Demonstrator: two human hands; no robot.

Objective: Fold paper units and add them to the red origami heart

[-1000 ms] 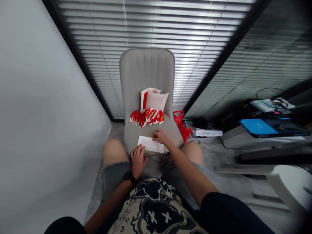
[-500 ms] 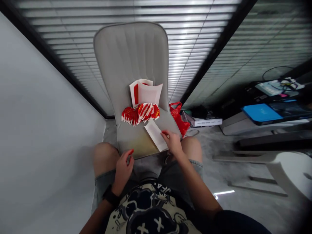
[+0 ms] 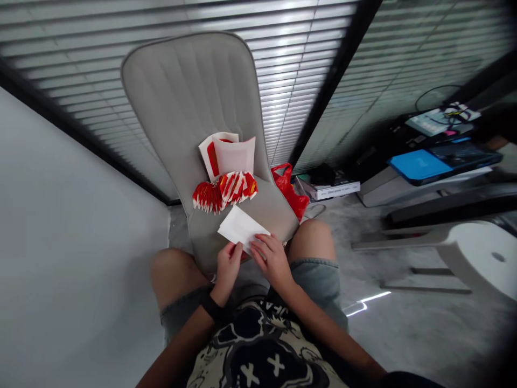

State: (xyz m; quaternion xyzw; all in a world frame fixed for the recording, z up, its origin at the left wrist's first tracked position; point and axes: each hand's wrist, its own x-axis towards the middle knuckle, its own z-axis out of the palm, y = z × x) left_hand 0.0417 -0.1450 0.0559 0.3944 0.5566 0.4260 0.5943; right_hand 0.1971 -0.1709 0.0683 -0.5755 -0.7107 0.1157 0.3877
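Note:
A folded white paper piece [image 3: 241, 223] is held up at a slant over the front of the grey chair seat [image 3: 269, 207]. My left hand [image 3: 229, 265] pinches its near edge between thumb and finger. With bent fingers, my right hand [image 3: 271, 257] grips the paper's right end. A little red shows below the paper, between the hands. Farther back on the seat lies a fanned row of red and white folded paper pieces [image 3: 226, 191]. Behind that row, white paper cartons [image 3: 234, 157], one with a red inside, lean against the backrest.
Right of the chair stand a red plastic bag [image 3: 291, 194] and a flat white box [image 3: 337, 189]. A white stool [image 3: 480, 253] and equipment with a blue panel [image 3: 422, 164] are farther right. A white wall [image 3: 81, 242] runs along the left; blinds [image 3: 291, 70] hang behind.
My left hand has come up and right to the paper and now pinches it. The paper has turned and lifted in my right hand. The view has shifted, tilting the chair leftward.

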